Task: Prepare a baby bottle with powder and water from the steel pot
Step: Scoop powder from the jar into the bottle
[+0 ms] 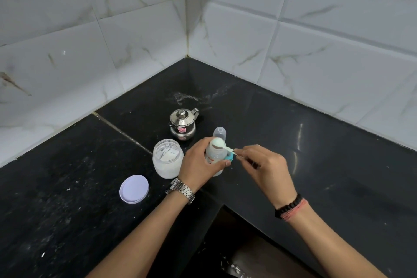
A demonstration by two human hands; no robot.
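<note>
My left hand grips a clear baby bottle that stands upright on the black counter. My right hand pinches the handle of a pale green scoop, whose bowl sits heaped with white powder over the bottle's open mouth. An open jar of white powder stands just left of the bottle. The small steel pot, lid on, stands behind them. A teal bottle ring shows between my hands, partly hidden.
The jar's lilac lid lies upside down at the front left. A clear bottle cap stands behind the bottle. White tiled walls meet in a corner behind. The counter's inner edge drops off below my wrists. Powder specks dot the counter.
</note>
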